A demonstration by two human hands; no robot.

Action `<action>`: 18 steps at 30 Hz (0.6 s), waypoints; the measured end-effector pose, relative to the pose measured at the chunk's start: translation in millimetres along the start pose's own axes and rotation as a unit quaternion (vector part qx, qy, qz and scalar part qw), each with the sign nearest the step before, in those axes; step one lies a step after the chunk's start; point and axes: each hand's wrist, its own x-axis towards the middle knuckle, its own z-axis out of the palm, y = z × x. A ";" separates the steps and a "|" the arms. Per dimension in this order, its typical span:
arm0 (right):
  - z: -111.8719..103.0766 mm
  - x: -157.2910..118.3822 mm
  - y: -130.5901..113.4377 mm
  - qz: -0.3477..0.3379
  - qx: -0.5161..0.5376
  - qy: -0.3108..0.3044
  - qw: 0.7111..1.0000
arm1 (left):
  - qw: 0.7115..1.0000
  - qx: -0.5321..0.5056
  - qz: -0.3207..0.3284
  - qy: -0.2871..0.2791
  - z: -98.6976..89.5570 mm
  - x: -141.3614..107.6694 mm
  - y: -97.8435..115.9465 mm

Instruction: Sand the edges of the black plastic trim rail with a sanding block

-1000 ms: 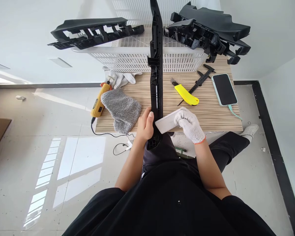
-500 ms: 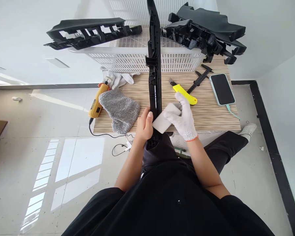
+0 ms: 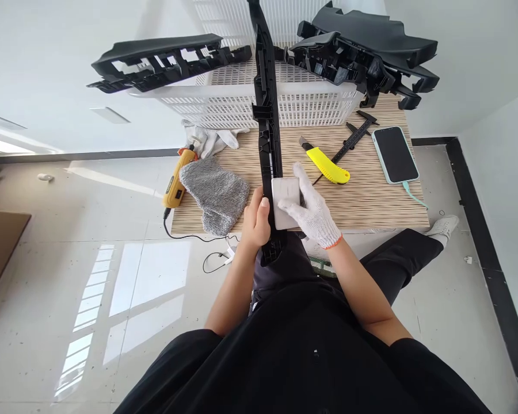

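Observation:
My bare left hand (image 3: 257, 221) is wrapped round the lower part of a long black plastic trim piece (image 3: 265, 92), which points away from me, its far end beyond the table. My right hand (image 3: 313, 213), in a white knit glove with an orange cuff edge, grips a pale rectangular pad (image 3: 285, 218). The pad lies against the right side of the trim piece, close to my left thumb. Left of the trim piece is a grey cloth (image 3: 216, 192). A yellow utility knife (image 3: 328, 165) with its blade out lies beyond my right hand.
A white plastic basket (image 3: 224, 109) stands at the table's back, with black plastic parts (image 3: 362, 49) at right and another black part (image 3: 164, 60) at left. Also there: a yellow corded tool (image 3: 176, 184), white gloves (image 3: 216, 139), a caliper (image 3: 354, 138) and a charging phone (image 3: 396, 155).
The pale pad has turned from slanted to nearly upright and now sits flatter along the trim piece. My right hand turned with it. My left hand keeps its hold.

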 end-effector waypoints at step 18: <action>-2.3 0.9 -2.8 0.018 0.040 0.035 0.998 | 1.000 0.026 0.004 0.016 3.5 -0.9 1.4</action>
